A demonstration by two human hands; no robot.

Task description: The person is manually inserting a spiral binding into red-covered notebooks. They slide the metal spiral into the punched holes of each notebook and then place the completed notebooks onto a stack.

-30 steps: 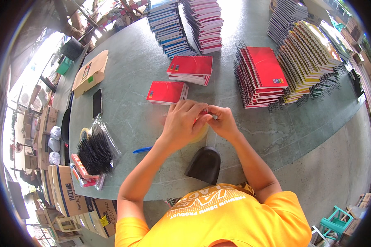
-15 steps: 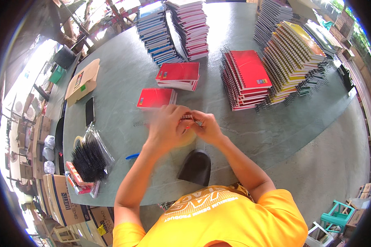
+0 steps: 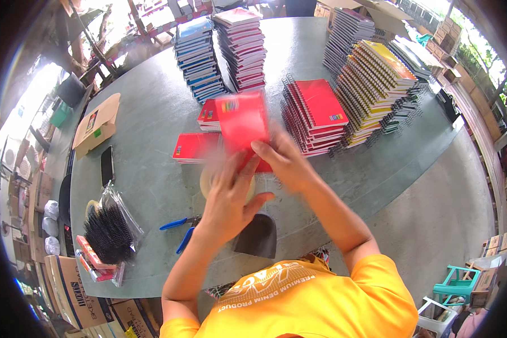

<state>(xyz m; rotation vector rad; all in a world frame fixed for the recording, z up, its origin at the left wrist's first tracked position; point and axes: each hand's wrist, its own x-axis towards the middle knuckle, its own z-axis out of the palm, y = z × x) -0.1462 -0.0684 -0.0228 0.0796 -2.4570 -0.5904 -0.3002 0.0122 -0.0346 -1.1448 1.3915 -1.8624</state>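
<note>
A red notebook [image 3: 243, 121], blurred by motion, is held up over the table in front of me. My right hand [image 3: 284, 160] grips its lower right edge, thumb on the cover. Beneath the lower edge, my left hand [image 3: 226, 197] has its fingers stretched out and its thumb apart, fingertips at the notebook. Just beyond are two low stacks of red notebooks, a nearer one [image 3: 194, 147] and a farther one [image 3: 208, 114] partly hidden by the held notebook. By my left wrist lie blue-handled pliers [image 3: 177, 224]. A roll of tape [image 3: 207, 181] shows partly behind my left hand.
Tall stacks of blue [image 3: 200, 59] and red-edged notebooks [image 3: 241, 50] stand at the back. Spiral-bound red [image 3: 318, 104] and yellow notebooks [image 3: 377, 73] rise at right. Black spiral coils [image 3: 108, 232], a phone [image 3: 107, 165] and cardboard [image 3: 97, 121] lie left. A dark rounded object [image 3: 256, 236] is near me.
The notebook has come up and turned so its red cover shows. My right hand has moved up along it, and my left fingers have spread. The pliers are more exposed; the whole view has shifted.
</note>
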